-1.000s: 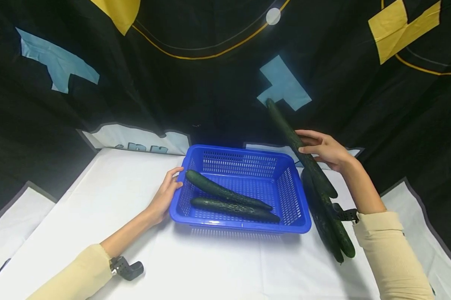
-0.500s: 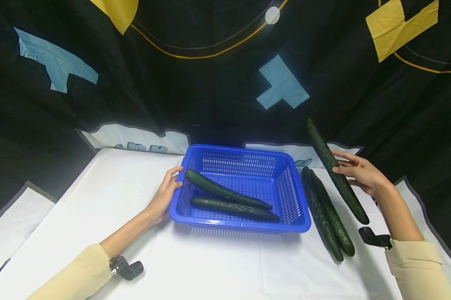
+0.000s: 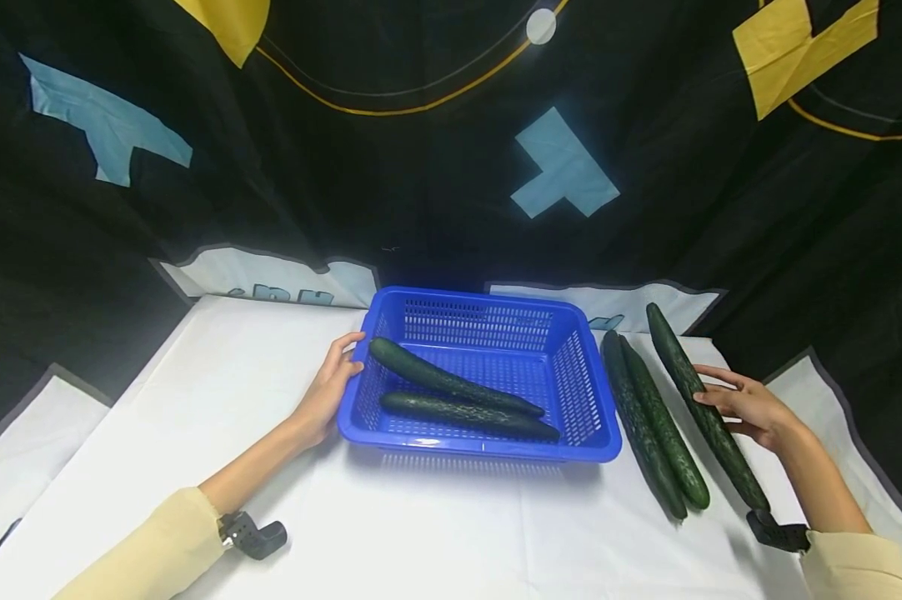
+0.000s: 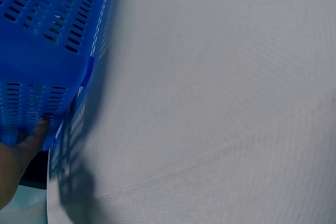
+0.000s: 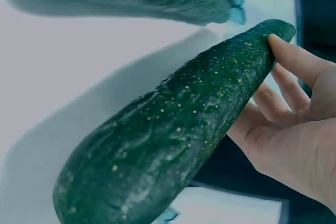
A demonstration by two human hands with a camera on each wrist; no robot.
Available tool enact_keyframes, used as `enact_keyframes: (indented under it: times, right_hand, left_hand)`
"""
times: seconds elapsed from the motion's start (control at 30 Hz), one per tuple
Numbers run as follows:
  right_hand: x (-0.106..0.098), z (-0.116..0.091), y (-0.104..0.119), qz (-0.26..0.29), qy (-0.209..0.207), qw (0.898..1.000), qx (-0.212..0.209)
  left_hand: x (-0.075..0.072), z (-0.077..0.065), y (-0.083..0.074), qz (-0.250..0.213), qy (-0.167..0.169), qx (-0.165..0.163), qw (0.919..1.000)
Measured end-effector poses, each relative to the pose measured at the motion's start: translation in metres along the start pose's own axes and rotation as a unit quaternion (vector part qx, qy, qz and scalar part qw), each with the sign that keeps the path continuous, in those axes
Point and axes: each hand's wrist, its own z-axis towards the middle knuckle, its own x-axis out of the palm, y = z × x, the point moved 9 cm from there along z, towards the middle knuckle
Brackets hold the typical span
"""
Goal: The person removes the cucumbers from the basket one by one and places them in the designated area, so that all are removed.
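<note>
My right hand (image 3: 749,408) grips a long dark green cucumber (image 3: 709,417) about its middle, thumb on the near side and fingers around the far side. In the right wrist view that bumpy cucumber (image 5: 173,114) slants across the picture, casting a shadow on the white cloth. Left of it, two more cucumbers (image 3: 649,425) lie side by side on the cloth, just right of the basket. My left hand (image 3: 327,390) holds the left rim of the blue plastic basket (image 3: 481,451). Inside the basket rest two cucumbers (image 3: 469,417), one behind the other.
A white cloth (image 3: 421,533) covers the table. Behind it hangs a black curtain (image 3: 391,183) with blue and yellow shapes, meeting the table's back edge. A black wrist mount (image 3: 252,536) sits on the left forearm, and another (image 3: 777,532) on the right.
My right hand has carried its cucumber from above the two table cucumbers rightward and down, close over the cloth on their right. The left hand and basket stay put.
</note>
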Motion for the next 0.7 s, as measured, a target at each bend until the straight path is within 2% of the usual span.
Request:
enact_keyframes:
  times: [0.27, 0.7]
  right_hand:
    - [0.003, -0.002, -0.032, -0.006, -0.023, 0.998, 0.050]
    - [0.010, 0.001, -0.031, -0.054, -0.029, 0.997, 0.054]
  left_hand:
    - [0.001, 0.001, -0.001, 0.000, 0.005, 0.002, 1.0000]
    - [0.001, -0.001, -0.002, 0.003, 0.006, 0.006, 1.0000]
